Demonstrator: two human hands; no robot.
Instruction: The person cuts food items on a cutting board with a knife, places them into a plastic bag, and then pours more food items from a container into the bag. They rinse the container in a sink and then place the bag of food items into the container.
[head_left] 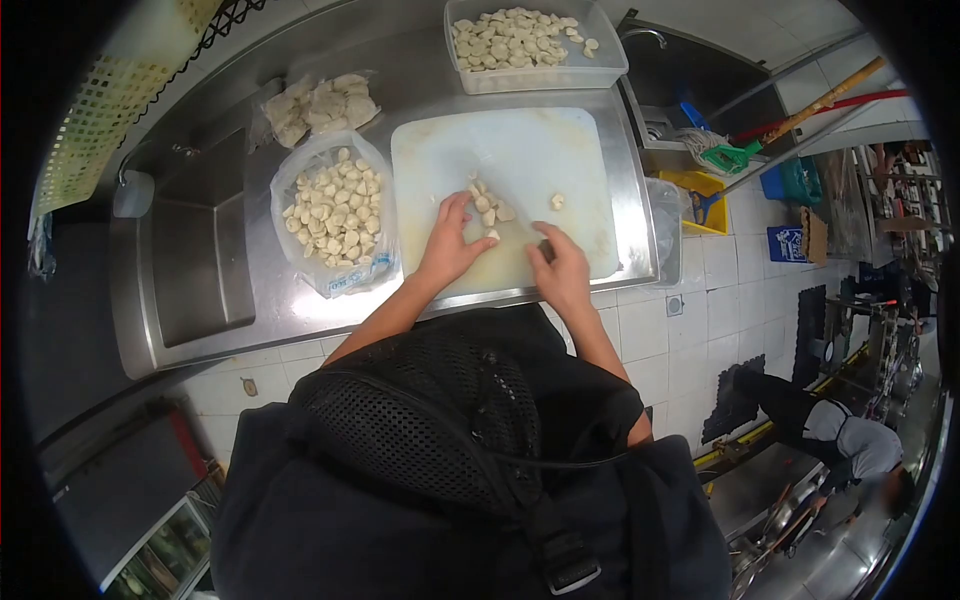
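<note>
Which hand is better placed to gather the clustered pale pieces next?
Left, I'd judge. The left hand is right at the pale pieces, thumb and fingers apart, while the right hand is farther off and seems closed on a dark handle.

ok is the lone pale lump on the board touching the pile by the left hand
Apart: the head view shows a plain gap between the pile and the lone lump to its right.
</note>
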